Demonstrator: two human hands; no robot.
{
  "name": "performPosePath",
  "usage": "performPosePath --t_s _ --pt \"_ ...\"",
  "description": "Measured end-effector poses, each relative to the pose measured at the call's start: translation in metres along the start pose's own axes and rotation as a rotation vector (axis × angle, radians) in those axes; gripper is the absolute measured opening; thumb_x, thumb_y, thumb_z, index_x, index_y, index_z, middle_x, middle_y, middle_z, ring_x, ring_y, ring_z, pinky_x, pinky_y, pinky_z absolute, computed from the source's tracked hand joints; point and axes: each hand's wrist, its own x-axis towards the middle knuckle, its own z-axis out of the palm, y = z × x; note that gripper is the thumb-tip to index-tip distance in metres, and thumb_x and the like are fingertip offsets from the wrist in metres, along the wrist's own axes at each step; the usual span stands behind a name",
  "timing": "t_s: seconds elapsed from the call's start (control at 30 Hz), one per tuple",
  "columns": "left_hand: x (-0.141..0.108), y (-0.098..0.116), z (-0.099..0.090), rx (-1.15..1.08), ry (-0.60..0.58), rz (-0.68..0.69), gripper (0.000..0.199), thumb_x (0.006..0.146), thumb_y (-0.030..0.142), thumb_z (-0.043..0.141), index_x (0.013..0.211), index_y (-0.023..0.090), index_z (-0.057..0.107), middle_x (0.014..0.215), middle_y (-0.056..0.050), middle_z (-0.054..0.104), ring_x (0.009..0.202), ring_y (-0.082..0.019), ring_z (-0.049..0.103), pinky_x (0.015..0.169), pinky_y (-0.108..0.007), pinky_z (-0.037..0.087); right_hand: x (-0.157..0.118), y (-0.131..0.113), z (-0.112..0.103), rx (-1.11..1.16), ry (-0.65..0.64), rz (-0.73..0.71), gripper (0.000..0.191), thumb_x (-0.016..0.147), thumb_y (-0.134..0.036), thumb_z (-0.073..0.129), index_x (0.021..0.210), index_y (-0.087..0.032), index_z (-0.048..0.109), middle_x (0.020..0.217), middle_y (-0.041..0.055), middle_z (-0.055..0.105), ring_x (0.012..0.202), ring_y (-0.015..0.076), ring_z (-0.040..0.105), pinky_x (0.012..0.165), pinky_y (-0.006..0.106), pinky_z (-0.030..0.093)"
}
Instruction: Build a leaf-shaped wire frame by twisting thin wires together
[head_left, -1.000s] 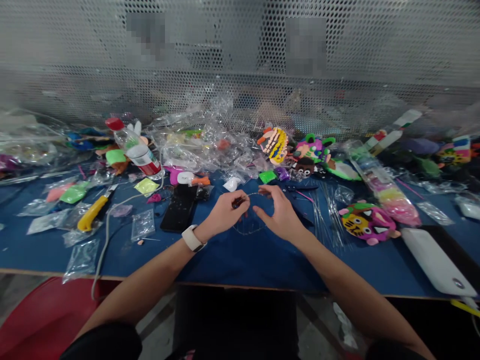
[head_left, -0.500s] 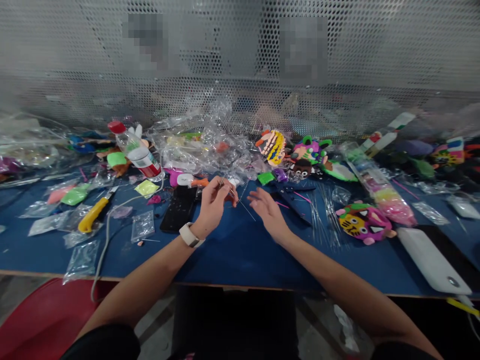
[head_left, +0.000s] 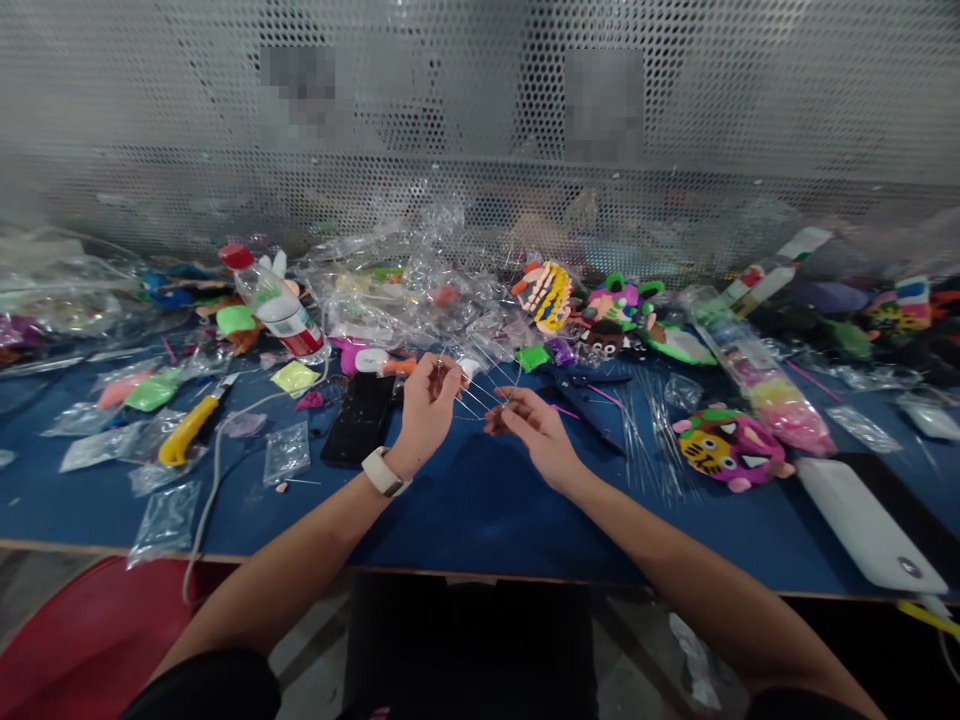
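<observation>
In the middle of the head view, thin silvery wires (head_left: 472, 383) stretch between my two hands over the blue table (head_left: 480, 510). My left hand (head_left: 427, 410), with a pale watch on its wrist, pinches their left ends. At their right ends the fingers of my right hand (head_left: 534, 430) are closed. One wire curves up and around above the right fingers. Just left of my left hand lies a black phone (head_left: 358, 420). Dark-handled pliers (head_left: 592, 415) and a bunch of loose straight wires (head_left: 660, 430) lie right of my right hand.
A yellow utility knife (head_left: 191, 425), small plastic bags and a red-capped bottle (head_left: 277, 305) stand or lie left. Clear wrapping (head_left: 405, 300) and colourful clay figures (head_left: 551, 297) line the back below a perforated metal panel (head_left: 465, 90). A clay mask (head_left: 727, 447) and white power bank (head_left: 870, 520) lie right.
My right hand has gone from spread fingers to closed on the wires. Several wire lengths now span the gap, where a single strand showed before. My left hand stays nearly in place.
</observation>
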Motion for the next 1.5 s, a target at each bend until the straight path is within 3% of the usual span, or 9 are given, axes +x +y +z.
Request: performPosePath --t_s 0.27,0.5,0.77,0.93,1.03,1.13,1.27,1.4,1.5 --pt "-0.002 -0.004 0.002 -0.207 -0.138 -0.096 0.01 0.093 0.021 0.064 0.086 0.02 0.058 0.085 -0.001 0.067 0.077 -0.013 0.065 0.072 -0.028 0.054 0.003 -0.003 -0.005 -0.133 0.163 -0.14 0.034 0.1 -0.045 0.063 0.127 -0.025 0.063 0.098 0.0036 0.073 0.079 0.0186 0.071 0.076 0.039 0.063" --pt "-0.003 -0.003 0.003 -0.128 -0.304 -0.213 0.01 0.09 0.026 0.068 0.085 0.019 0.063 0.082 -0.002 0.069 0.076 -0.014 0.067 0.075 -0.03 0.055 0.01 -0.014 -0.017 -0.135 0.267 -0.165 0.026 0.1 -0.044 0.059 0.116 -0.025 0.066 0.086 0.0013 0.067 0.077 0.0194 0.068 0.072 0.037 0.061" --pt "0.0 0.006 -0.002 -0.006 -0.717 -0.322 0.022 0.092 0.039 0.077 0.094 0.019 0.071 0.086 -0.005 0.073 0.076 -0.016 0.067 0.071 -0.03 0.055 0.013 -0.02 -0.023 -0.05 0.367 -0.066 0.015 0.092 -0.039 0.056 0.096 -0.026 0.063 0.075 -0.0032 0.046 0.057 0.0132 0.047 0.045 0.026 0.042" --pt "0.005 0.014 -0.007 -0.244 -0.942 -0.366 0.052 0.087 0.055 0.083 0.124 0.022 0.069 0.112 -0.012 0.077 0.099 -0.025 0.075 0.084 -0.038 0.062 0.008 -0.021 -0.025 -0.139 0.379 -0.026 0.017 0.098 -0.04 0.05 0.09 -0.027 0.058 0.068 -0.0046 0.036 0.047 0.0106 0.031 0.039 0.026 0.024" --pt "0.008 0.018 -0.008 -0.36 -0.842 -0.393 0.065 0.088 0.076 0.071 0.122 0.021 0.072 0.111 -0.016 0.077 0.098 -0.029 0.078 0.079 -0.039 0.065 0.004 -0.023 -0.025 -0.273 0.241 -0.007 0.024 0.103 -0.042 0.05 0.089 -0.026 0.062 0.063 -0.0053 0.033 0.046 0.0108 0.028 0.041 0.026 0.024" --pt "0.011 0.019 -0.007 -0.359 -0.672 -0.41 0.063 0.098 0.077 0.056 0.113 0.018 0.075 0.1 -0.014 0.077 0.089 -0.026 0.078 0.069 -0.035 0.064 -0.001 -0.03 -0.022 -0.509 0.084 -0.093 0.025 0.104 -0.035 0.052 0.088 -0.024 0.068 0.065 -0.0025 0.045 0.054 0.0133 0.042 0.051 0.029 0.035" --pt "0.009 0.016 -0.006 -0.192 -0.708 -0.354 0.039 0.099 0.056 0.069 0.107 0.017 0.074 0.096 -0.009 0.075 0.078 -0.019 0.074 0.066 -0.029 0.061 -0.008 -0.036 -0.017 -0.756 -0.038 -0.216 0.02 0.102 -0.023 0.052 0.093 -0.023 0.07 0.082 0.0014 0.063 0.068 0.0156 0.055 0.064 0.033 0.043" --pt "0.004 0.013 -0.002 0.047 -0.709 -0.19 0.013 0.095 0.029 0.076 0.099 0.017 0.073 0.089 -0.005 0.073 0.066 -0.012 0.066 0.062 -0.026 0.056 -0.01 -0.032 -0.017 -0.768 -0.089 -0.182 0.01 0.103 -0.025 0.057 0.112 -0.024 0.061 0.08 -0.0012 0.063 0.066 0.0163 0.056 0.063 0.032 0.043" --pt "0.002 0.012 0.001 0.098 -0.667 -0.149 0.006 0.094 0.021 0.075 0.091 0.016 0.073 0.081 -0.004 0.071 0.063 -0.011 0.064 0.061 -0.026 0.053 -0.009 -0.03 -0.019 -0.792 -0.098 -0.215 0.008 0.104 -0.024 0.056 0.111 -0.026 0.058 0.08 -0.0017 0.062 0.067 0.0162 0.056 0.066 0.033 0.044"
